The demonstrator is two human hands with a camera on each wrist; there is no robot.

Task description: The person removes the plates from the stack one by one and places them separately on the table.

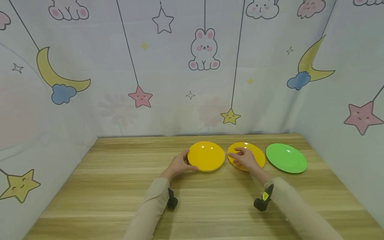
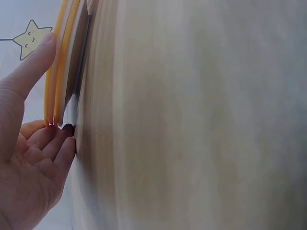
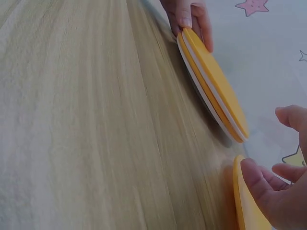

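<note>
At the middle of the far side of the table, my left hand (image 1: 178, 165) grips the left edge of a small stack of yellow plates (image 1: 207, 156). The left wrist view shows two yellow rims (image 2: 61, 72) with white between them, the thumb along one side and the fingers at the edge. Whether the stack touches the table all round, I cannot tell. My right hand (image 1: 246, 159) is over another yellow plate (image 1: 258, 156) just to the right, fingers loosely bent and apart, holding nothing. Part of that plate is hidden beneath the hand.
A green plate (image 1: 286, 158) lies on the table to the right of the yellow ones. The wood-grain table (image 1: 126, 186) meets a patterned cloth backdrop (image 1: 168, 116) at its far edge and sides. Dark wrist cameras (image 1: 171, 200) are strapped to both sleeves.
</note>
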